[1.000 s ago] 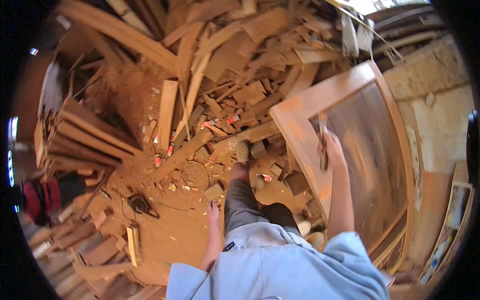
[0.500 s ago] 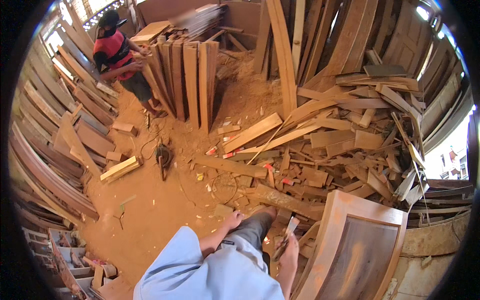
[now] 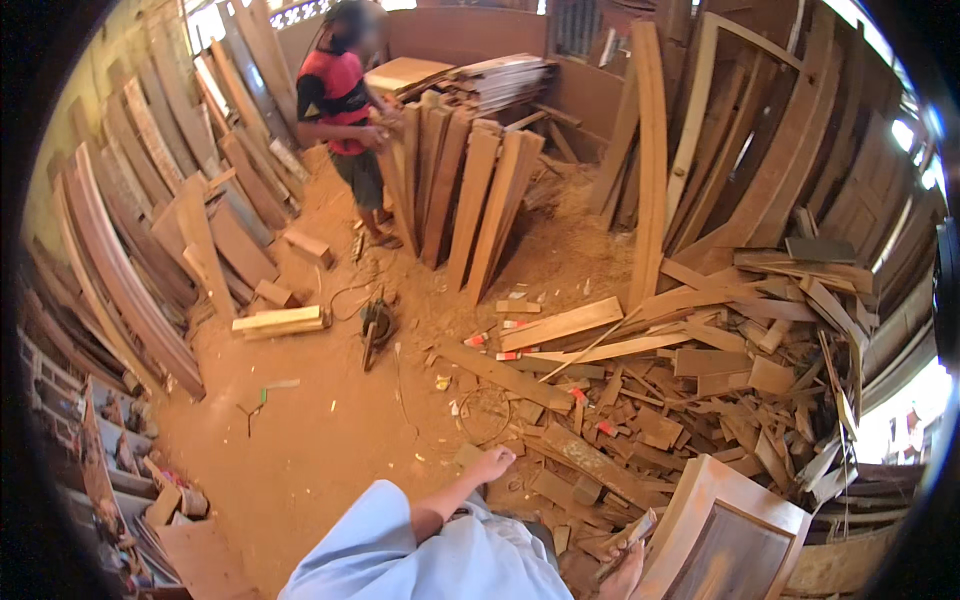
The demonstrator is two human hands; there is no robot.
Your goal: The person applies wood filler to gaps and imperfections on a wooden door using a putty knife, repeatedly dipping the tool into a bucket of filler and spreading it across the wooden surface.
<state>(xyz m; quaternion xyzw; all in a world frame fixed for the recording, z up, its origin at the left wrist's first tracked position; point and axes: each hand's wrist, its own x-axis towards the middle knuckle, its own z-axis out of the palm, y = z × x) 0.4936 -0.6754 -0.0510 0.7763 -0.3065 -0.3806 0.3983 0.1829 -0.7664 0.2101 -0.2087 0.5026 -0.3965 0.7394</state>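
My left hand (image 3: 492,463) is held over my knee with its fingers curled in, and nothing shows in it. Low on the right, my right hand (image 3: 625,574) grips a flat hand tool (image 3: 642,527) with a pale broad end; its exact kind is hard to make out. Close to that hand stands a wooden door panel (image 3: 753,490), with a lighter frame around a darker inset. Its lower part is cut off by the picture's edge.
A circular saw (image 3: 376,332) with a cord lies on the dusty floor beside light wood blocks (image 3: 280,320). Offcuts (image 3: 700,370) are heaped at right. Planks (image 3: 120,270) lean along the left wall. Beyond the saw, a person (image 3: 345,115) stands beside upright boards (image 3: 470,200).
The view has swung, so the surroundings sit farther right and lower. My right hand has gone down with the tool, nearer the door panel's edge. The co-worker still stands by the boards.
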